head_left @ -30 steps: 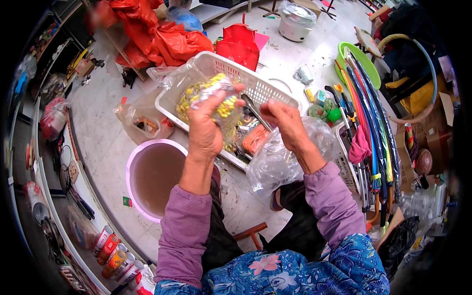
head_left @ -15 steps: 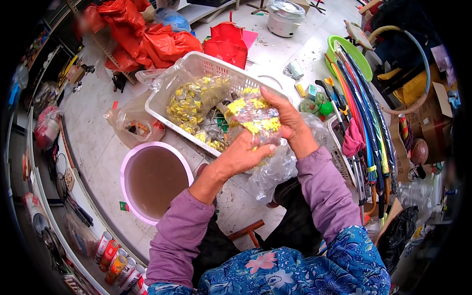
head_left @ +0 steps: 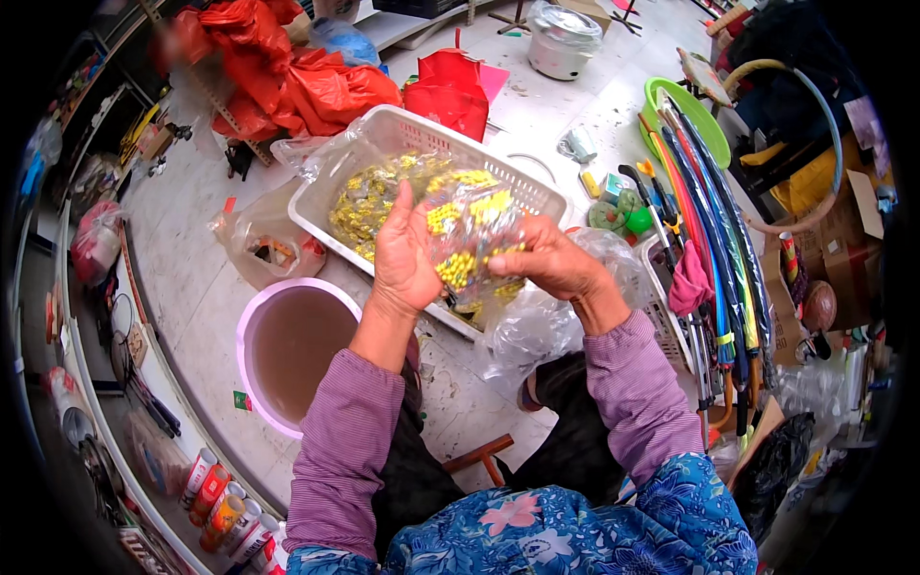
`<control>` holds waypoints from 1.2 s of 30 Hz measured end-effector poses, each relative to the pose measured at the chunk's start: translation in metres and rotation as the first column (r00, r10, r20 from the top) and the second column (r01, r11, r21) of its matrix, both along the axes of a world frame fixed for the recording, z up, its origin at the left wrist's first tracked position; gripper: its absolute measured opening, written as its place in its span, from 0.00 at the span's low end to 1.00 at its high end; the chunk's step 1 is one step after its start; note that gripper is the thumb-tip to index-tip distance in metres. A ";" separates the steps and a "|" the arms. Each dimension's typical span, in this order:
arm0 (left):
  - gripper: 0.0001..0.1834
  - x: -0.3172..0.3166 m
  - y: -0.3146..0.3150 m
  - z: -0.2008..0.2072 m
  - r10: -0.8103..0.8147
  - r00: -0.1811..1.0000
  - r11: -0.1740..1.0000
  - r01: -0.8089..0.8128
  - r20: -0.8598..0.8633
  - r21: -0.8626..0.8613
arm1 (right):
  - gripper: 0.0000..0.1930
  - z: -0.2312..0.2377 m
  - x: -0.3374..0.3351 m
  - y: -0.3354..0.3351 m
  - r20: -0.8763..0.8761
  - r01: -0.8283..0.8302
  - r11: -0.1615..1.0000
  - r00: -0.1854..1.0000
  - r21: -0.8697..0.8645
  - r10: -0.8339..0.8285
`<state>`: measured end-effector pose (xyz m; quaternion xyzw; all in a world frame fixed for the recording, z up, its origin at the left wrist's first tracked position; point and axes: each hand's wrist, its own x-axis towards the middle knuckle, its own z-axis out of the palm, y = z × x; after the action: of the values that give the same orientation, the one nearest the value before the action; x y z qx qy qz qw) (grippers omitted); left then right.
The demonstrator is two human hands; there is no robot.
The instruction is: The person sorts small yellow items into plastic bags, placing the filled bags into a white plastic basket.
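Observation:
A clear plastic bag of small yellow pieces is held up between my hands, over the near side of a white plastic basket. My left hand cups the bag's left side, its thumb pointing up; the fingers behind the bag are hidden. On the other side, my right hand grips the bag, thumb laid across its front. Inside the basket lies another clear bag of yellow pieces. Loose clear plastic hangs below my right hand, over the basket's near corner.
A pale purple basin of murky water stands left of my legs. Beside the basket sits a tied plastic bag. Several umbrellas lean at the right, near a green basin. Red plastic bags are heaped at the far left.
My left hand has moved from the bag's near edge up to its left side. My right hand has come down, its thumb now over the front. The bag has turned.

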<state>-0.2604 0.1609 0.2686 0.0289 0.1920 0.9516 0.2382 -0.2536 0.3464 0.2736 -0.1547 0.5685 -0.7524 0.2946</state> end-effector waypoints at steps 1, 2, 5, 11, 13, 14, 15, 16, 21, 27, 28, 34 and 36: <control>0.29 -0.002 0.000 0.001 0.082 0.997 0.997 -0.082 0.002 -0.001 | 0.17 -0.008 -0.002 0.004 -0.001 -0.042 0.991 0.999 0.128 0.043; 0.20 0.000 -0.004 0.003 0.090 0.996 0.996 -0.090 0.007 -0.008 | 0.16 -0.013 -0.004 0.006 0.003 -0.082 0.963 0.996 0.255 0.084; 0.18 0.000 -0.013 -0.006 0.185 0.982 0.979 -0.188 -0.039 -0.085 | 0.15 -0.001 0.005 -0.018 0.025 0.047 0.999 0.999 -0.003 -0.047; 0.15 -0.001 -0.009 -0.006 0.288 0.956 0.943 -0.293 -0.050 -0.158 | 0.14 -0.008 0.002 -0.023 0.080 0.267 0.961 0.959 0.068 -0.272; 0.16 -0.001 -0.009 -0.002 0.322 0.939 0.921 -0.340 -0.117 -0.192 | 0.13 -0.008 0.001 -0.024 -0.005 0.343 0.939 0.939 -0.010 -0.343; 0.16 0.000 -0.008 0.000 0.327 0.931 0.908 -0.358 -0.163 -0.217 | 0.12 -0.007 0.000 -0.024 -0.045 0.377 0.925 0.924 -0.051 -0.379; 0.17 0.001 -0.008 0.004 0.332 0.919 0.894 -0.378 -0.212 -0.241 | 0.12 -0.004 0.000 -0.023 -0.082 0.392 0.918 0.915 -0.055 -0.395; 0.17 0.001 -0.009 0.004 0.346 0.909 0.876 -0.402 -0.231 -0.268 | 0.13 0.000 0.000 -0.021 -0.118 0.407 0.912 0.904 -0.059 -0.411; 0.17 0.003 -0.004 0.008 0.371 0.898 0.862 -0.428 -0.236 -0.272 | 0.17 0.026 0.010 -0.025 -0.187 0.279 0.946 0.933 -0.167 -0.308; 0.20 0.010 0.001 0.000 0.211 0.939 0.899 -0.296 -0.273 -0.324 | 0.20 0.029 0.006 -0.035 -0.144 0.185 0.983 0.973 0.004 -0.183; 0.20 0.010 0.000 -0.001 0.200 0.940 0.890 -0.292 -0.276 -0.351 | 0.20 0.030 0.005 -0.035 -0.146 0.179 0.983 0.974 0.025 -0.174; 0.17 0.007 0.003 -0.008 0.224 0.953 0.902 -0.282 -0.203 -0.327 | 0.20 0.028 0.005 -0.035 -0.233 0.234 0.971 0.948 0.057 -0.215; 0.16 0.010 0.004 -0.005 0.237 0.935 0.865 -0.326 -0.263 -0.382 | 0.18 0.028 0.005 -0.036 -0.234 0.228 0.973 0.948 0.020 -0.217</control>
<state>-0.2506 0.1650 0.2632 0.0474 0.4176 0.9042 0.0754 -0.2483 0.3103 0.3013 -0.1688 0.6301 -0.7443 0.1434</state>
